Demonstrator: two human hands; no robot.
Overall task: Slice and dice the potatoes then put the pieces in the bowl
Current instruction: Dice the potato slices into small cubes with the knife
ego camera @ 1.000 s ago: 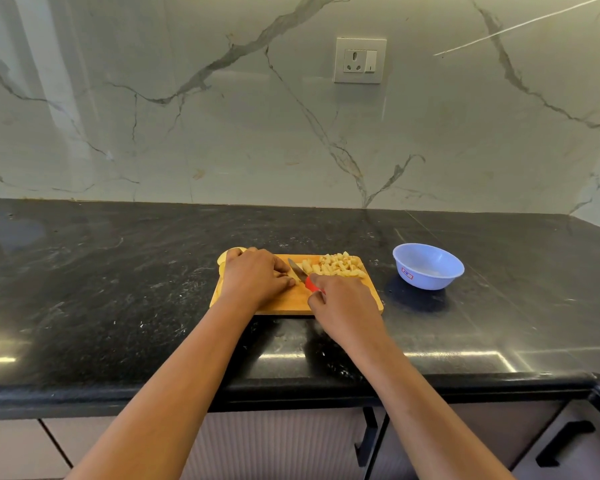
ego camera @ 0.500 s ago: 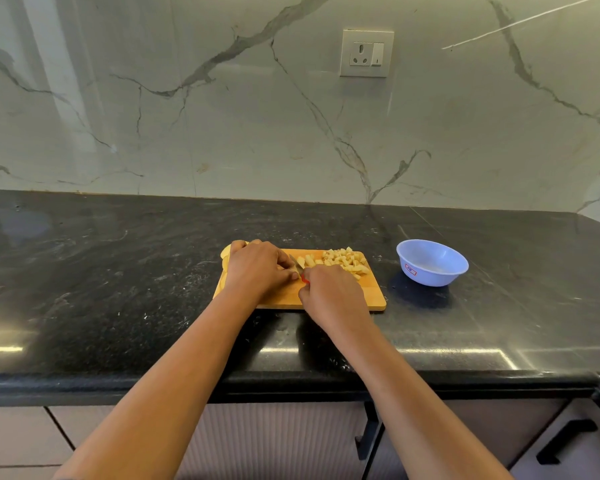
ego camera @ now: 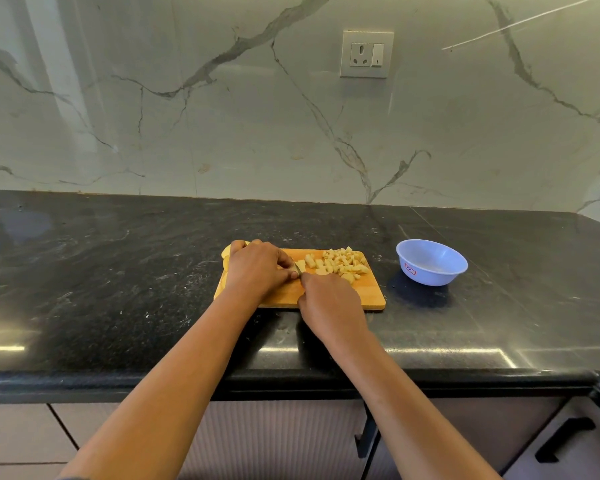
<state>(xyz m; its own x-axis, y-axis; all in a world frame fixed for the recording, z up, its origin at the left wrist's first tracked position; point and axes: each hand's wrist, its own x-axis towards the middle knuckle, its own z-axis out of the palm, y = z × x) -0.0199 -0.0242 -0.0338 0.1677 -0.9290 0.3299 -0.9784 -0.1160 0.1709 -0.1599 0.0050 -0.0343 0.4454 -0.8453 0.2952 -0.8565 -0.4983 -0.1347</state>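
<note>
A wooden cutting board [ego camera: 368,296] lies on the black counter. My left hand [ego camera: 257,268] curls over a potato piece at the board's left part, and potato slices [ego camera: 226,252] peek out past its knuckles. My right hand [ego camera: 329,303] grips a knife; only a bit of the blade [ego camera: 299,268] shows between the hands, the handle is hidden. Several diced potato pieces [ego camera: 340,265] are heaped on the board's far right. A light blue bowl [ego camera: 432,263] stands to the right of the board and looks empty.
The black stone counter [ego camera: 118,271] stretches left and right of the board, its front edge near my forearms. A marble wall with a power socket [ego camera: 367,53] rises behind. Cabinet fronts with black handles [ego camera: 565,439] sit below.
My right hand has moved left and closer to the left hand, so the red knife handle is now hidden and the blade is down by the held potato. The view shifted slightly.
</note>
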